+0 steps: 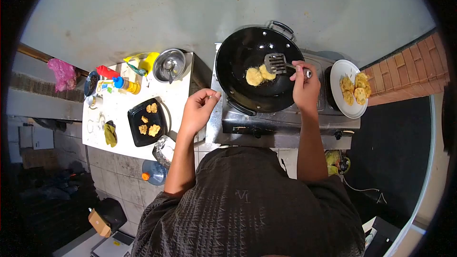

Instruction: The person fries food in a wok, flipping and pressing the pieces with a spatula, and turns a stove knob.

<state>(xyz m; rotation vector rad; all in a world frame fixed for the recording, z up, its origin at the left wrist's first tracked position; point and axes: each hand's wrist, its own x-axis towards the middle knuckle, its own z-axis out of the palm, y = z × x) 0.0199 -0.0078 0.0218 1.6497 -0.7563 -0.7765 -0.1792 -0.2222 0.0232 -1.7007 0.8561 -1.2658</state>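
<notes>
My right hand (305, 85) is wrapped round the handle of a slotted spatula (276, 63). The spatula's metal head is over a black wok (238, 52) on the stove, touching or just above one of two pale yellow fritters (254, 76) frying side by side in the middle. My left hand (199, 108) hovers left of the wok's near handle. Its fingers are curled in with the thumb against them, and nothing shows in it.
Right of the wok, a white plate (339, 82) holds several golden fritters. On the white table (109, 138) at left are a black tray (136, 135) with food pieces, a steel bowl (165, 53) with a spoon, and a yellow bottle (132, 87). A water jug (156, 173) lies below.
</notes>
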